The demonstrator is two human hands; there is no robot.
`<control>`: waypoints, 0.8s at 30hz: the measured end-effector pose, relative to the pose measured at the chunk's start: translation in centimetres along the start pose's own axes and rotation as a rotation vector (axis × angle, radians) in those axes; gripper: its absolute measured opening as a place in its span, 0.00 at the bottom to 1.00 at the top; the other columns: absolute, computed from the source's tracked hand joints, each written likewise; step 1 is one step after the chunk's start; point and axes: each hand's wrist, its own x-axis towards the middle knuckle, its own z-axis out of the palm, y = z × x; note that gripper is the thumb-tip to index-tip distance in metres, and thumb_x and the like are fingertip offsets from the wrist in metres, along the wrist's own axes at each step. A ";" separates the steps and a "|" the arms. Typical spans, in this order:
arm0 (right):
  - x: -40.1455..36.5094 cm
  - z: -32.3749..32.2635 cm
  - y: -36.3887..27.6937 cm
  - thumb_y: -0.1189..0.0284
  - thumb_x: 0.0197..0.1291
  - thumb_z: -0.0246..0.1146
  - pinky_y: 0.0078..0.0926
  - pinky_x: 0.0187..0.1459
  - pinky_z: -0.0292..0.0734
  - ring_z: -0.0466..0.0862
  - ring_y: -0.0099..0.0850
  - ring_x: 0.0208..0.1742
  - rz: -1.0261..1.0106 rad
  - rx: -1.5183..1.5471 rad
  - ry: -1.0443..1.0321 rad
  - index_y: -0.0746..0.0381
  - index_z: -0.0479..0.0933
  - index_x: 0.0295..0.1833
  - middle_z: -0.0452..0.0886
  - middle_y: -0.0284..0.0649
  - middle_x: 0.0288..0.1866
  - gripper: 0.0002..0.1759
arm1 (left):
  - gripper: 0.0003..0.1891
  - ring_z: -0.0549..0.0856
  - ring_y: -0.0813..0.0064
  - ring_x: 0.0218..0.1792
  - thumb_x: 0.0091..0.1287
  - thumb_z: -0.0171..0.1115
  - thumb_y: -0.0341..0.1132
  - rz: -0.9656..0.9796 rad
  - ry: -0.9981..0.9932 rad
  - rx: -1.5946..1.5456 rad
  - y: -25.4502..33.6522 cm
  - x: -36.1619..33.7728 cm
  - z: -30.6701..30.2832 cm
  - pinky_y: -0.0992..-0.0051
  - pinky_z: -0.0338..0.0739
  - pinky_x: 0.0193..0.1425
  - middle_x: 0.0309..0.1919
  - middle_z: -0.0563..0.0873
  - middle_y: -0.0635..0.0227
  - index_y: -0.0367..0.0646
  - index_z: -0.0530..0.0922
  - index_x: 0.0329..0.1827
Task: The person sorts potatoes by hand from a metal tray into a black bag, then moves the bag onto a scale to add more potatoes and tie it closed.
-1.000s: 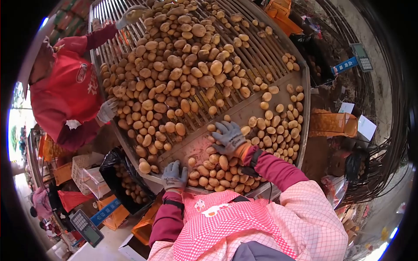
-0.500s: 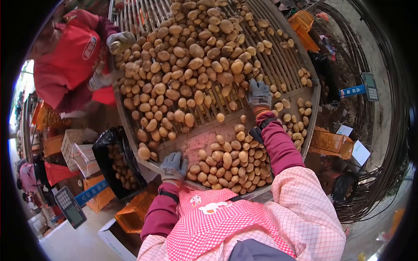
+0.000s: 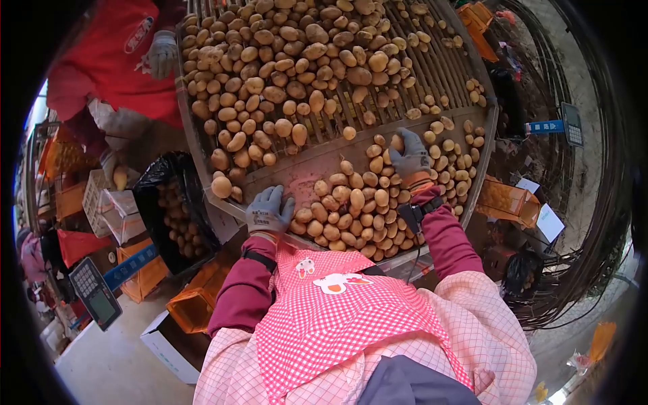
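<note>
My right hand [image 3: 412, 155], in a grey glove, is closed around a potato [image 3: 397, 143] that shows between thumb and fingers, above the flat board [image 3: 304, 162] below the slats. Loose potatoes [image 3: 356, 198] lie in a pile just left of it, and more potatoes [image 3: 462, 162] are to its right. My left hand [image 3: 270, 210], also gloved, rests on the near left rim with its fingers stretched out and nothing in them. It lies beside the pile's left end. A broad heap of potatoes [image 3: 297, 67] covers much of the slatted sorting table [image 3: 432, 74].
At the upper left stands a co-worker in a red apron [image 3: 128, 67]; one gloved hand [image 3: 162, 54] is at the table edge, another holds a potato [image 3: 120, 177]. A black-lined crate of potatoes [image 3: 177, 223], orange crates [image 3: 202, 297] and scale displays [image 3: 96, 295] surround the table.
My right hand has moved from the slats' edge onto the board, with a potato in it. My left hand stays at the rim. The co-worker's lower hand has moved down towards the crates. The view has shifted.
</note>
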 end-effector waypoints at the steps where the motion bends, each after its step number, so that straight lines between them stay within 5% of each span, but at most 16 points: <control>1: -1.4 0.2 -1.8 0.67 0.56 0.70 0.38 0.63 0.77 0.80 0.49 0.62 0.002 -0.003 0.011 0.63 0.74 0.65 0.78 0.52 0.63 0.30 | 0.20 0.84 0.54 0.51 0.67 0.65 0.47 -0.001 0.020 -0.032 0.1 0.0 -0.1 0.60 0.80 0.55 0.52 0.86 0.59 0.44 0.82 0.55; 3: -4.2 0.9 -6.0 0.67 0.56 0.71 0.35 0.60 0.79 0.83 0.45 0.59 0.069 0.428 -0.002 0.65 0.75 0.63 0.80 0.53 0.59 0.30 | 0.20 0.84 0.53 0.51 0.67 0.65 0.47 0.007 0.045 -0.066 0.1 -0.2 -0.2 0.61 0.80 0.55 0.53 0.86 0.59 0.44 0.82 0.56; 6: -7.2 1.2 -12.9 0.67 0.56 0.71 0.34 0.57 0.80 0.84 0.41 0.56 -0.009 0.445 -0.060 0.68 0.75 0.63 0.81 0.53 0.56 0.30 | 0.23 0.85 0.57 0.52 0.69 0.64 0.50 -0.107 -0.072 -0.399 -1.1 0.0 1.2 0.64 0.80 0.56 0.54 0.86 0.61 0.43 0.81 0.58; 10: -9.9 2.8 -19.1 0.67 0.59 0.71 0.37 0.58 0.79 0.83 0.46 0.57 -0.268 0.596 -0.213 0.67 0.75 0.63 0.80 0.53 0.59 0.28 | 0.34 0.84 0.61 0.53 0.73 0.55 0.64 -0.695 -0.297 -1.913 2.0 -0.3 0.6 0.61 0.80 0.59 0.58 0.83 0.59 0.42 0.76 0.66; 11: -10.1 2.8 -19.9 0.66 0.60 0.71 0.37 0.58 0.79 0.83 0.47 0.57 -0.356 0.570 -0.233 0.67 0.75 0.63 0.81 0.53 0.59 0.28 | 0.36 0.84 0.57 0.52 0.73 0.52 0.66 -0.641 -0.423 -2.320 3.2 -0.5 -1.7 0.55 0.80 0.60 0.59 0.81 0.54 0.41 0.75 0.66; 14: -10.0 2.9 -19.7 0.63 0.62 0.69 0.39 0.59 0.78 0.83 0.48 0.57 -0.350 0.464 -0.174 0.66 0.77 0.61 0.83 0.54 0.56 0.26 | 0.34 0.83 0.53 0.57 0.74 0.51 0.64 -0.793 -0.465 -2.484 1.7 -2.3 -2.6 0.48 0.79 0.61 0.57 0.84 0.53 0.40 0.76 0.63; 15: -9.9 3.9 -18.2 0.62 0.64 0.67 0.40 0.58 0.77 0.83 0.49 0.55 -0.236 0.453 -0.105 0.65 0.78 0.59 0.84 0.52 0.53 0.23 | 0.34 0.84 0.56 0.50 0.73 0.52 0.65 -0.788 -0.454 -2.531 0.9 -2.7 -2.9 0.50 0.80 0.58 0.53 0.84 0.54 0.40 0.77 0.61; 16: -9.5 3.9 -16.6 0.63 0.65 0.66 0.43 0.57 0.77 0.84 0.51 0.52 -0.266 0.181 0.024 0.63 0.79 0.57 0.85 0.50 0.53 0.20 | 0.34 0.84 0.56 0.50 0.73 0.52 0.65 -0.793 -0.434 -2.531 -0.1 -3.1 -3.2 0.50 0.80 0.58 0.53 0.84 0.54 0.40 0.77 0.61; 18: -9.5 4.2 -14.1 0.66 0.64 0.65 0.42 0.59 0.77 0.82 0.48 0.58 -0.255 -0.056 -0.021 0.62 0.78 0.60 0.82 0.49 0.58 0.21 | 0.34 0.85 0.59 0.43 0.73 0.52 0.65 -0.776 -0.456 -2.459 -2.0 -3.4 -3.7 0.52 0.81 0.55 0.49 0.85 0.55 0.39 0.77 0.60; 20: -10.6 3.8 -13.3 0.64 0.61 0.66 0.43 0.60 0.75 0.78 0.47 0.61 -0.004 -0.478 -0.397 0.60 0.77 0.61 0.79 0.46 0.60 0.23 | 0.33 0.85 0.61 0.39 0.72 0.53 0.64 -0.835 -0.419 -2.366 -3.4 -4.3 -4.7 0.54 0.82 0.50 0.47 0.85 0.57 0.39 0.78 0.58; 24: -12.6 7.0 -10.6 0.63 0.54 0.68 0.45 0.56 0.74 0.77 0.48 0.59 -0.152 -0.559 -0.207 0.55 0.76 0.62 0.76 0.43 0.61 0.28 | 0.31 0.83 0.66 0.34 0.72 0.53 0.63 -0.772 -0.216 -2.378 -10.6 -7.7 -6.0 0.60 0.82 0.43 0.42 0.85 0.61 0.41 0.79 0.54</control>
